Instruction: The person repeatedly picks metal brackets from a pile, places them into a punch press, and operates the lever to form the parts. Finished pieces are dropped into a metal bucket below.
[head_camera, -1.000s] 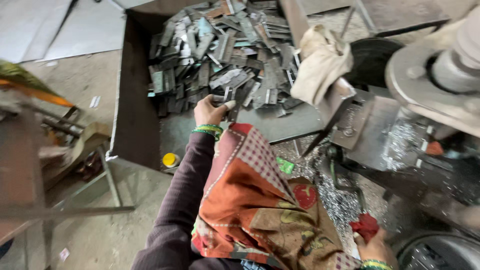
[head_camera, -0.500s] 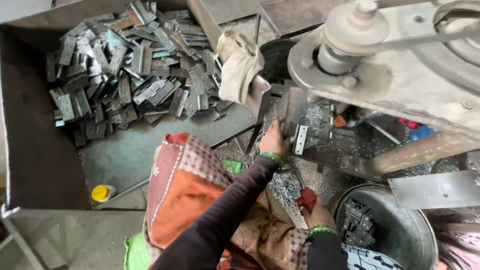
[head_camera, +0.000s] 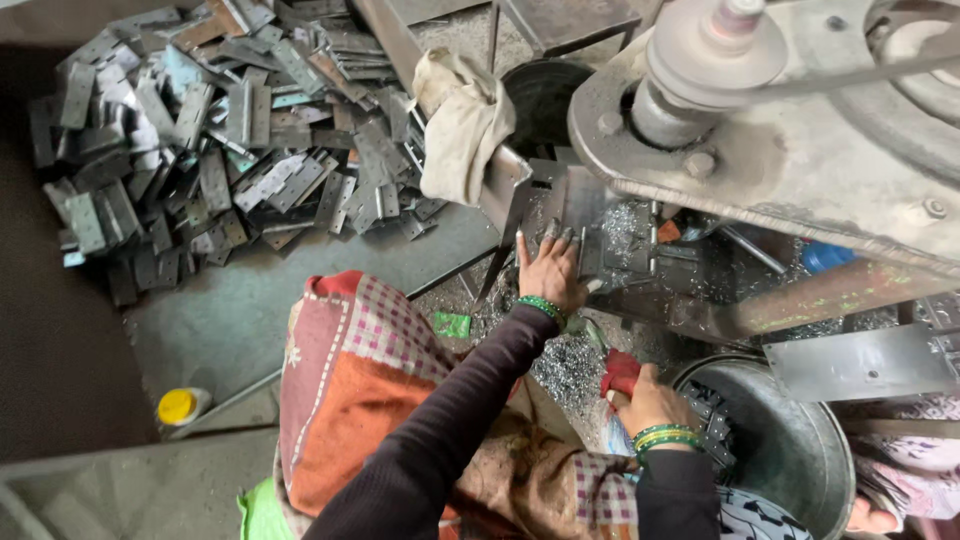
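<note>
My left hand (head_camera: 552, 268), with green bangles at the wrist, presses its fingers against a small metal piece (head_camera: 592, 262) on the bed of a grey press machine (head_camera: 800, 150). My right hand (head_camera: 645, 400) is lower, closed around a red handle (head_camera: 618, 370) beside a round metal tub (head_camera: 800, 460). Shiny metal shavings (head_camera: 565, 365) lie between the two hands. A patterned red and orange cloth (head_camera: 350, 390) covers my lap.
A large pile of flat grey hinge plates (head_camera: 210, 150) fills a metal tray at upper left. A dirty cream rag (head_camera: 462, 125) hangs on the machine frame. A small yellow-capped bottle (head_camera: 180, 406) lies at lower left. A flat metal bracket (head_camera: 860, 362) juts out at right.
My left hand went from the hinge pile over to the press bed. The view swung right and the right hand with the red handle came into sight.
</note>
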